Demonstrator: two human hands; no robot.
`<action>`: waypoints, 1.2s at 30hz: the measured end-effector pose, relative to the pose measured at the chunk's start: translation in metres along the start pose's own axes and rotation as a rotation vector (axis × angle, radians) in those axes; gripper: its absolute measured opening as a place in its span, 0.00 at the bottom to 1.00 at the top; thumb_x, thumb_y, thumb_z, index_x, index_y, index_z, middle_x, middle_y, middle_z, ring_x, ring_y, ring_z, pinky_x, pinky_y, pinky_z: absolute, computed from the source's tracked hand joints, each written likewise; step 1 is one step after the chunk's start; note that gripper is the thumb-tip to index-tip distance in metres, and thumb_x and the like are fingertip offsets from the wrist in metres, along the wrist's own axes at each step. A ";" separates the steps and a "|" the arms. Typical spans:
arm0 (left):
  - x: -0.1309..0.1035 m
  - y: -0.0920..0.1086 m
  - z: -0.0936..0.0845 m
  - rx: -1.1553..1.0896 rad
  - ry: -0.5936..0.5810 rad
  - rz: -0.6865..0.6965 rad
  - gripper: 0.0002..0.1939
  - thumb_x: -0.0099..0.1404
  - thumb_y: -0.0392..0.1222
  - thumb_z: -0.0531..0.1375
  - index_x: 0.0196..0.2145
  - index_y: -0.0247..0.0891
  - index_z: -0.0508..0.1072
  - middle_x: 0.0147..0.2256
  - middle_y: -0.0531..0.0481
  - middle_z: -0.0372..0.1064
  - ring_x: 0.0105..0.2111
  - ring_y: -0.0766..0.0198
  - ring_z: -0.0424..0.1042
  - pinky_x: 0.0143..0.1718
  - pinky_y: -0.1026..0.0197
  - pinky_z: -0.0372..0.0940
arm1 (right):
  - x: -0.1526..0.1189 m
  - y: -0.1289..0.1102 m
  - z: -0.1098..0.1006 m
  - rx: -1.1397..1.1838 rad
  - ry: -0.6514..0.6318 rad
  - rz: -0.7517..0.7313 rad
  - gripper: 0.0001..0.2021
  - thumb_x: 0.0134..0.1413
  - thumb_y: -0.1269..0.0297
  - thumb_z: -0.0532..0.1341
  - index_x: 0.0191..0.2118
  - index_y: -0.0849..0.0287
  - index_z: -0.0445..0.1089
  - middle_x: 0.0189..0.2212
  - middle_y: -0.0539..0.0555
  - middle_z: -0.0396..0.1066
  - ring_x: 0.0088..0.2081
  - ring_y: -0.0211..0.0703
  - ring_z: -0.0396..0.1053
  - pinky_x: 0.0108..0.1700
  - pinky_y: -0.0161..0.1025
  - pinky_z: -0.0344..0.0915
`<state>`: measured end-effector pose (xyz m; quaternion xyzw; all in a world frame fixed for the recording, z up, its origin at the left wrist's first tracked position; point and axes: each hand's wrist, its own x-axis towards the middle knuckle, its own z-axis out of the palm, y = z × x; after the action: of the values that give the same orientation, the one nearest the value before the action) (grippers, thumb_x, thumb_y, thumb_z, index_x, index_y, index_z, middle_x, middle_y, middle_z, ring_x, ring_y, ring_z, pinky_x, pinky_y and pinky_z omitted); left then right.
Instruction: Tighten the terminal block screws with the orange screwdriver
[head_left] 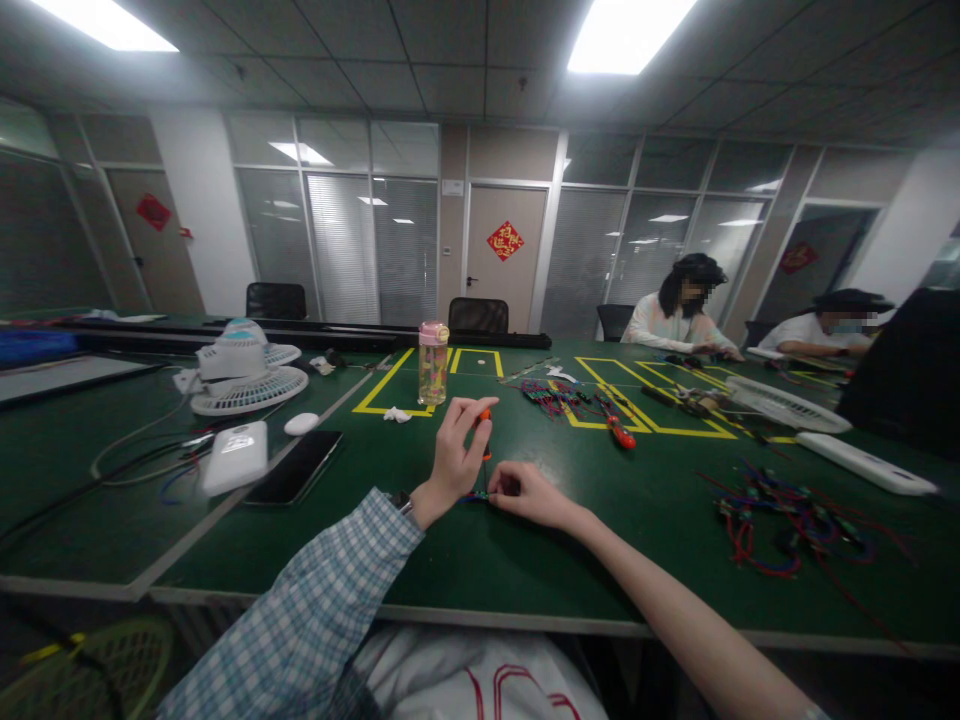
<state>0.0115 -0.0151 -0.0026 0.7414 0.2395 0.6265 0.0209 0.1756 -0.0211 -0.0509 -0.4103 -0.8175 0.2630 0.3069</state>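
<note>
Head view, one counter, entries as we find them.

Item: left hand, thumb and fingers closed around the orange handle of a screwdriver, which stands nearly upright, shaft down.

Item: right hand, resting low, thumb and forefinger pinched together on a small wired piece. This piece lies at the screwdriver's foot, between the hands; its detail is too small for us to read.

Progress: we judge one piece to be midway, with the tool set to it. Similar wired parts lie in two lots: a far heap ahead and right of the hands, and a near heap well to the right. Which lot is done and which is left, we cannot tell.

Surroundings: a red-handled tool ahead and right; a drink bottle just beyond the left hand; crumpled tissue beside it; phone, white device and fan off to the left. Two co-workers sit far right.

Obstruction: our fingers cover part of both handle and piece; the bottle limits forward reach.
</note>
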 end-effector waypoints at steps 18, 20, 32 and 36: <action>0.001 0.000 0.001 0.041 0.037 0.008 0.11 0.65 0.39 0.57 0.46 0.39 0.68 0.35 0.50 0.62 0.36 0.65 0.65 0.39 0.62 0.62 | 0.000 0.000 -0.001 -0.001 -0.012 -0.007 0.02 0.46 0.72 0.62 0.29 0.63 0.69 0.21 0.46 0.63 0.24 0.33 0.60 0.27 0.30 0.57; 0.001 0.000 0.001 0.040 0.036 0.009 0.11 0.65 0.40 0.57 0.46 0.39 0.68 0.36 0.50 0.63 0.37 0.64 0.65 0.40 0.62 0.62 | -0.001 -0.001 -0.002 0.001 -0.022 -0.010 0.03 0.45 0.71 0.63 0.30 0.62 0.69 0.21 0.46 0.63 0.24 0.33 0.60 0.26 0.30 0.57; -0.001 0.000 0.001 0.030 0.006 0.022 0.13 0.69 0.37 0.49 0.50 0.38 0.67 0.39 0.47 0.67 0.39 0.63 0.67 0.42 0.59 0.63 | -0.001 -0.001 -0.002 0.028 -0.029 0.007 0.05 0.43 0.73 0.64 0.30 0.61 0.69 0.22 0.45 0.63 0.24 0.33 0.60 0.27 0.30 0.56; 0.000 0.001 0.001 0.039 0.010 0.035 0.12 0.68 0.38 0.53 0.48 0.39 0.68 0.38 0.48 0.65 0.38 0.63 0.66 0.42 0.60 0.63 | -0.001 0.001 -0.002 0.034 -0.025 0.001 0.05 0.44 0.73 0.63 0.30 0.62 0.69 0.22 0.45 0.63 0.24 0.33 0.60 0.27 0.30 0.56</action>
<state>0.0127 -0.0158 -0.0020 0.7425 0.2390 0.6257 -0.0058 0.1779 -0.0213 -0.0503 -0.4024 -0.8164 0.2819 0.3035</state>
